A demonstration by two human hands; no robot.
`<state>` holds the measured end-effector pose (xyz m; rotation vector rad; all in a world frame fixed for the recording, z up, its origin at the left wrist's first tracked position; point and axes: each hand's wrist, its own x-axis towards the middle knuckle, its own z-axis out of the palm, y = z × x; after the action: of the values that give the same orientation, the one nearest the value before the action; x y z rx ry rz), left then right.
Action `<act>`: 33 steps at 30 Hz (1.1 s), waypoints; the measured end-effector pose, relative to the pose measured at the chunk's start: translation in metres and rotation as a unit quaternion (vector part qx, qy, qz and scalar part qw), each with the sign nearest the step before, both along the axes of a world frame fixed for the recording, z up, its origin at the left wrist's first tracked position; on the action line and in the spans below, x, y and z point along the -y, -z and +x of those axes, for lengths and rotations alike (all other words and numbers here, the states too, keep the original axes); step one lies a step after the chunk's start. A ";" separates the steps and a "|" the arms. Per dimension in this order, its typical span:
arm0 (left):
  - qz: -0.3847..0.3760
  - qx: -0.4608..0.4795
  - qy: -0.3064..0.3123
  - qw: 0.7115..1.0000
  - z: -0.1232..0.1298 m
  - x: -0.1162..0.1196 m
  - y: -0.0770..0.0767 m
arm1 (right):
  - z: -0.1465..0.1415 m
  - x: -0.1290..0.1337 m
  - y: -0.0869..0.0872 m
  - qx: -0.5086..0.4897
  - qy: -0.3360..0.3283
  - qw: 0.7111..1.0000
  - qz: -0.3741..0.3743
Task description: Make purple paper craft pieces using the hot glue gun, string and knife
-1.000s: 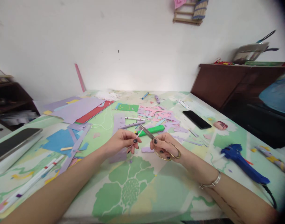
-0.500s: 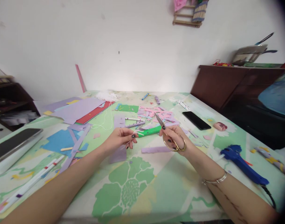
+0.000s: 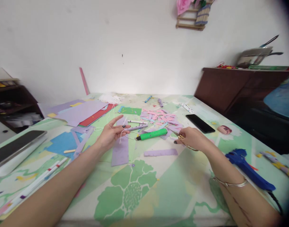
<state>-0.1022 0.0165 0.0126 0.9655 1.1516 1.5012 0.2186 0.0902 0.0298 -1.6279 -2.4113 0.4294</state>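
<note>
White string [image 3: 121, 136] hangs between the thumb and fingers of my left hand [image 3: 111, 131], whose index finger points up and away. Gold-handled scissors [image 3: 181, 136] are in my right hand [image 3: 189, 138], blades pointing left toward the paper scraps. Between the two hands a green marker-like tube [image 3: 152, 135] with a black end lies on the table, touched by neither. A purple paper piece [image 3: 120, 151] lies under and beside my left hand, and a purple strip [image 3: 160, 152] lies nearer the front.
Pink paper scraps [image 3: 159, 116] are heaped behind the green tube. A black phone [image 3: 200, 123] and a blue glue gun [image 3: 249, 170] lie to the right. Purple sheets [image 3: 85, 110], blue paper [image 3: 61, 142] and another phone [image 3: 16, 146] are on the left.
The green tube has been let go and now lies on the table. My left hand has moved left with the string; my right hand has moved right and turned down with the scissors.
</note>
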 end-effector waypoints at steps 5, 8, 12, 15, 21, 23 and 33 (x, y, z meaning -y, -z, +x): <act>-0.007 0.014 -0.027 1.000 0.005 0.003 -0.007 | 0.018 -0.010 0.000 0.152 0.057 0.986 -0.033; -0.007 0.004 -0.016 1.000 0.008 0.005 -0.007 | 0.025 -0.014 0.000 0.183 0.089 0.979 -0.015; -0.020 -0.022 0.006 1.000 0.009 0.004 -0.002 | 0.032 -0.017 0.000 0.210 0.114 0.971 -0.018; -0.018 -0.056 0.020 0.998 0.011 0.004 -0.001 | 0.035 -0.018 0.002 0.218 0.123 0.968 -0.025; -0.008 -0.224 0.086 0.971 0.017 0.008 -0.004 | 0.033 -0.011 -0.004 0.190 0.161 0.968 0.026; 0.000 -0.290 0.111 0.951 0.022 0.009 -0.005 | 0.023 -0.004 -0.009 0.120 0.147 0.979 0.069; 0.112 -0.595 0.252 0.755 0.077 -0.020 -0.031 | -0.050 0.048 0.006 -0.231 -0.227 0.946 0.014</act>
<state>-0.0249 0.0369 0.0433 2.3540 1.3383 0.4467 0.1684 0.0420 0.0235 -0.8163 -2.3754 0.7491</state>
